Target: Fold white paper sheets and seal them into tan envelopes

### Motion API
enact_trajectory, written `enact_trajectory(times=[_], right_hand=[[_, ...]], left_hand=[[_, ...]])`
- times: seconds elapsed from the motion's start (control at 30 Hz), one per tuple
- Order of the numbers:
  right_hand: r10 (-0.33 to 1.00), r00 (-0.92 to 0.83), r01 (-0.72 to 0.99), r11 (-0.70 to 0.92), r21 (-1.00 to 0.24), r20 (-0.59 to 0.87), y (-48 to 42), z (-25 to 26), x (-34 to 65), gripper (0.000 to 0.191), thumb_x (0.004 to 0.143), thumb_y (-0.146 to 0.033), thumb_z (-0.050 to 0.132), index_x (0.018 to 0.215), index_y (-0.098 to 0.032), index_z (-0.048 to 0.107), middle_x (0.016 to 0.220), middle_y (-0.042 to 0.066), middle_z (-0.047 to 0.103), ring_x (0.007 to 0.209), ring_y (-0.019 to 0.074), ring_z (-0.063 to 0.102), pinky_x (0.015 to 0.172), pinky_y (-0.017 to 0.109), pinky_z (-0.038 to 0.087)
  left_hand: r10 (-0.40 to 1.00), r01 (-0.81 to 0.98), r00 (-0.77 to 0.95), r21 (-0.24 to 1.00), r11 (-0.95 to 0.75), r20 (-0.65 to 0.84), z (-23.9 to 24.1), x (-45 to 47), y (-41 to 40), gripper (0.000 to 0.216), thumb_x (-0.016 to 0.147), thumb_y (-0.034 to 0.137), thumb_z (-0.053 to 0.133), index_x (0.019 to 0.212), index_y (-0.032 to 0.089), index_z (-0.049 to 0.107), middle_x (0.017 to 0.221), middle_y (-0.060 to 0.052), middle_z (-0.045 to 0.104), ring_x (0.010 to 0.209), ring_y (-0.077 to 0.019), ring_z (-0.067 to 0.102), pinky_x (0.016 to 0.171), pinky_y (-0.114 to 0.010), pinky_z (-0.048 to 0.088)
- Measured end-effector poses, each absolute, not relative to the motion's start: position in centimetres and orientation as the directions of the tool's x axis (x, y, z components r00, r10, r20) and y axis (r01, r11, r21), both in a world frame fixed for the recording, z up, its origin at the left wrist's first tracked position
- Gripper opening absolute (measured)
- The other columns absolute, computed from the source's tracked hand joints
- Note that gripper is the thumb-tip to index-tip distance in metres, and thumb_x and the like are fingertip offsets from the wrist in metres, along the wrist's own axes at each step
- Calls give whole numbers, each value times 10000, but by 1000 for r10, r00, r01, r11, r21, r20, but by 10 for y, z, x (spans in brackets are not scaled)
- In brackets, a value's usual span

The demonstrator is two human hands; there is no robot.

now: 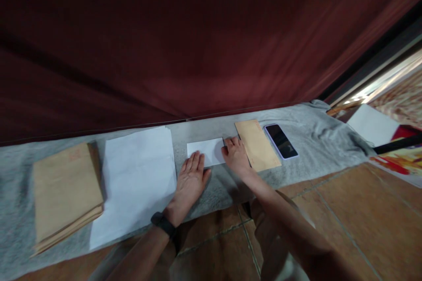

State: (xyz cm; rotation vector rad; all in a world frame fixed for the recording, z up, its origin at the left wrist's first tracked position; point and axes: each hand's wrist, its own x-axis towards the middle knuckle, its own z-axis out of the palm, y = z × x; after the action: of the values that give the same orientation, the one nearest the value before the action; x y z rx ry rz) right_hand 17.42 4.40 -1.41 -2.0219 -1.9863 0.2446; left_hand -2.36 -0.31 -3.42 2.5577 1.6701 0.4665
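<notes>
A small white folded sheet of paper [211, 147] lies flat on the grey cloth in front of me. My left hand [191, 178] rests palm down on its lower left part, fingers stretched out. At the paper's right end lies my right hand [236, 154], fingers slightly bent and thumb apart, touching the edge. Just beyond its fingertips is a single brown envelope [259, 142], partly covered by that hand. To the left of my left hand sits a stack of white paper sheets [138, 180].
A pile of brown envelopes [67, 189] lies at the far left on the grey cloth [316, 136]. A smartphone [281, 141] is right of the single envelope. Dark red fabric [198, 44] hangs along the back edge. Tiled floor [356, 210] shows in front.
</notes>
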Motion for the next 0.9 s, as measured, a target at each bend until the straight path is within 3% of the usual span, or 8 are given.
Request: enact_trajectory(times=[0.23, 0.37, 0.53, 0.63, 0.7, 0.8, 0.9], right_hand=[[980, 177, 889, -197, -414, -86, 47, -7, 168, 242, 981, -290, 503, 1090, -158, 673, 1042, 121, 735, 948, 221, 696, 843, 300, 490], [975, 177, 764, -223, -606, -136, 55, -12, 176, 136, 914, -250, 579, 931, -176, 692, 921, 79, 741, 896, 207, 699, 778, 276, 484], [957, 74, 257, -291, -922, -281, 58, -14, 176, 116, 788, -291, 650, 727, -205, 602, 614, -37, 599, 574, 143, 584, 521, 234, 428], [959, -42, -100, -284, -953, -281, 54, -5, 172, 282, 683, -401, 757, 684, -217, 544, 546, -71, 527, 485, 110, 498, 445, 215, 372], [966, -75, -243, -258, -935, -247, 51, 4, 171, 358, 631, -440, 811, 693, -218, 537, 558, -76, 526, 484, 97, 483, 446, 211, 373], [971, -123, -317, -236, -919, -207, 48, 17, 171, 378, 648, -478, 820, 720, -218, 556, 606, -60, 554, 527, 99, 509, 492, 215, 432], [963, -171, -329, -256, -909, -210, 48, 24, 173, 373, 767, -567, 701, 831, -210, 614, 780, 10, 673, 674, 133, 611, 617, 247, 525]], left_hand=[[917, 916, 358, 127, -382, 174, -25, -18, 1, 484, 1002, 360, 446, 1404, 117, 565, 1485, -188, 538, 1382, -320, 506, 1109, -473, 425], [915, 918, 366, 97, -385, 167, -22, -18, 3, 482, 1005, 369, 445, 1387, 105, 575, 1469, -193, 554, 1353, -331, 529, 1082, -483, 438], [903, 911, 369, 107, -398, 219, -22, -15, 2, 500, 996, 369, 459, 1391, 78, 560, 1476, -200, 545, 1351, -342, 520, 1086, -486, 419], [869, 887, 390, 126, -443, 305, -15, -9, 0, 579, 985, 402, 479, 1458, 67, 482, 1515, -194, 505, 1376, -336, 483, 1106, -474, 391], [861, 886, 375, 139, -442, 344, -7, -4, -1, 590, 989, 384, 464, 1494, 81, 439, 1538, -176, 481, 1351, -337, 496, 1085, -476, 398], [881, 891, 321, 206, -406, 348, 8, 1, 1, 534, 989, 263, 403, 1502, 124, 443, 1531, -146, 500, 1290, -339, 535, 1044, -496, 415], [914, 826, 178, 450, -340, 363, 19, 0, 10, 473, 997, 285, 381, 1422, 158, 545, 1433, -146, 597, 1253, -327, 562, 1056, -497, 419]])
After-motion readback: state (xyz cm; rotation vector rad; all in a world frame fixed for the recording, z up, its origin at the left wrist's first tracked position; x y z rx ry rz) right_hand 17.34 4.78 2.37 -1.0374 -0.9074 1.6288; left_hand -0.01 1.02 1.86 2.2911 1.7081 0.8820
